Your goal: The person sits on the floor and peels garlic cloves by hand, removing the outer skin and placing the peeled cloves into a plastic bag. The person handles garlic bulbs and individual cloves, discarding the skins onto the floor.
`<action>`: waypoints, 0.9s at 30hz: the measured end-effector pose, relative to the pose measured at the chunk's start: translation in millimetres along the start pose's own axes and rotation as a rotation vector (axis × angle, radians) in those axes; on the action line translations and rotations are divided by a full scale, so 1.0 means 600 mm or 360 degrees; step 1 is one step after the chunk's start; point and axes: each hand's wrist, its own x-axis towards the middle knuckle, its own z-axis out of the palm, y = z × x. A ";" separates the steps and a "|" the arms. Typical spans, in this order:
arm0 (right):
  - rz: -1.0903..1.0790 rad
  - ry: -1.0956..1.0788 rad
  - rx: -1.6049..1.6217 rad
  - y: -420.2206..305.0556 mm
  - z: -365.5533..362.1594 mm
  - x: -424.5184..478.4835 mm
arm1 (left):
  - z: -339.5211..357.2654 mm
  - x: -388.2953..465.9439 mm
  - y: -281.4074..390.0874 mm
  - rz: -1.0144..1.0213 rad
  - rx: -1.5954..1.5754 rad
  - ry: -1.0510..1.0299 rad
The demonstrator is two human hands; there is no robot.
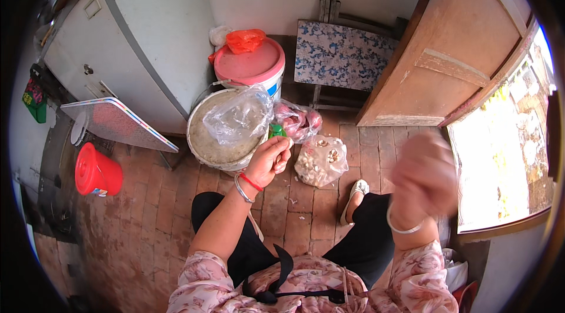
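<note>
My left hand (271,158), with a red cord and a silver bangle at the wrist, pinches a small whitish piece (290,142) between thumb and fingertips. It is raised over the edge of a large round tub (203,149). My right hand (423,174) is lifted on the right, blurred by motion; its fingers and anything in them cannot be made out. Between the hands, a clear plastic bag of whitish garlic-like pieces (315,172) rests on the brick floor. Behind it lies a plastic bag of reddish-purple onions or similar produce (295,121). A crumpled clear bag (240,114) lies on the tub.
A lidded pink-topped bucket (251,63) with a red bag on it stands behind the tub. Left are a red bucket (99,172) and a tilted folding board (119,123). A wooden door (454,61) stands right, near a patterned folded table (344,55). A green cap shows beside the tub.
</note>
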 end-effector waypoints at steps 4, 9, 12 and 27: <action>-0.0598 0.0181 -0.0026 -0.040 -0.098 0.037 | 0.018 0.021 -0.008 -0.0065 0.0012 -0.0051; -0.0626 0.0181 0.0112 -0.051 -0.105 0.082 | -0.005 0.010 -0.011 -0.0090 0.0051 0.0032; -0.0607 0.0203 0.0126 -0.054 -0.111 0.091 | -0.011 -0.001 -0.010 -0.0087 0.0095 0.0045; -0.0625 0.0438 0.0192 -0.049 -0.150 0.061 | 0.005 0.008 -0.021 -0.0051 0.0128 0.0068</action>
